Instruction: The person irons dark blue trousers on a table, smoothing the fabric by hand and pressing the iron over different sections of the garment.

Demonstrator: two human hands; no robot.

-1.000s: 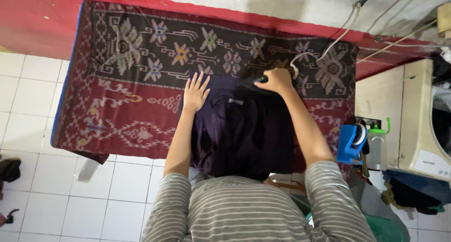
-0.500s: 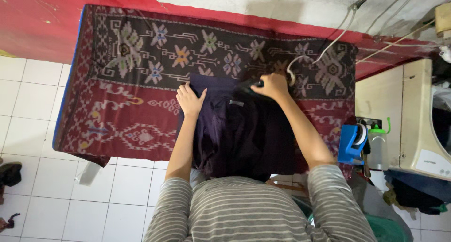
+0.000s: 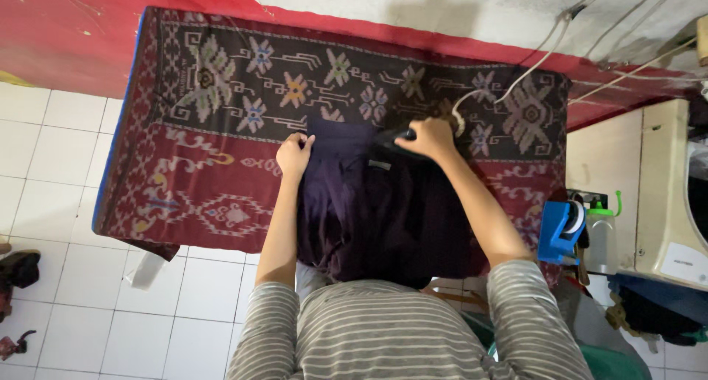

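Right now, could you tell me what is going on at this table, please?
A person in a striped top is ironing a dark garment spread on a table covered with a patterned red cloth. The right hand grips an iron at the garment's far edge, its cord running up towards the wall. The left hand pinches the garment's far left corner, holding it flat. A blue holder and a bottle stand at the right.

Single head cam, looking straight down from above the person. Patterned cloth (image 3: 221, 166) fills centre from close range; wall edge at 12 o'clock, striped shoulders at 6, tile floor (image 3: 51, 144) at 9, appliance (image 3: 675, 196) at 3.
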